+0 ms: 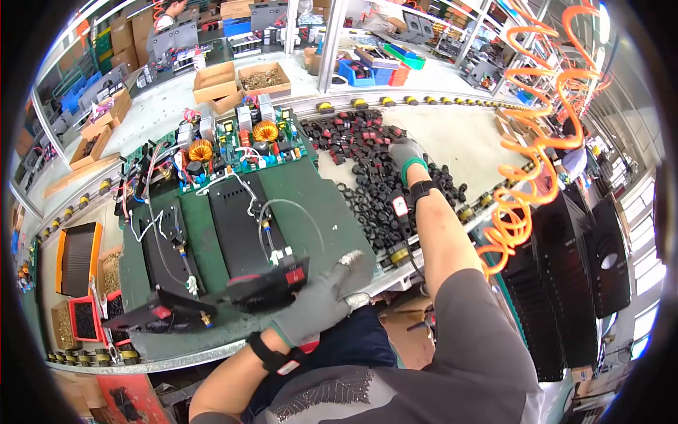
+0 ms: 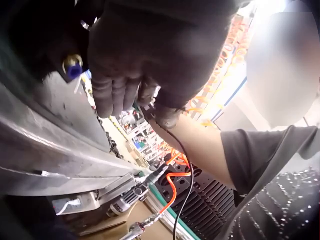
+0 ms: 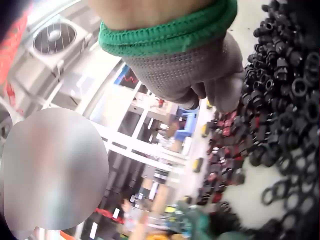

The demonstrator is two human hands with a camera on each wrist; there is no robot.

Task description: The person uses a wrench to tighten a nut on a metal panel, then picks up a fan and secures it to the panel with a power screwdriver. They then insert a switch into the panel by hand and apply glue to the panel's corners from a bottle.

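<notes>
My gloved left hand (image 1: 311,307) is at the front edge of the green work mat (image 1: 328,222), beside an upright black panel (image 1: 261,286) with a red switch in it. Its finger and thumb point right, spread apart, with nothing seen between them. A second black panel (image 1: 159,311) stands to the left. My gloved right hand (image 1: 408,153) reaches out over a heap of black plastic rings and nuts (image 1: 374,194), where it meets a heap of red-and-black switches (image 1: 346,134). In the right wrist view its fingers (image 3: 227,95) bend down toward the parts; what they hold is hidden.
Green circuit boards with copper coils (image 1: 265,131) lie at the mat's back. An orange-edged tray (image 1: 78,258) and red bins of small parts (image 1: 85,318) stand left. Orange coiled air hoses (image 1: 515,226) hang right. Cardboard boxes (image 1: 215,81) are on the far bench.
</notes>
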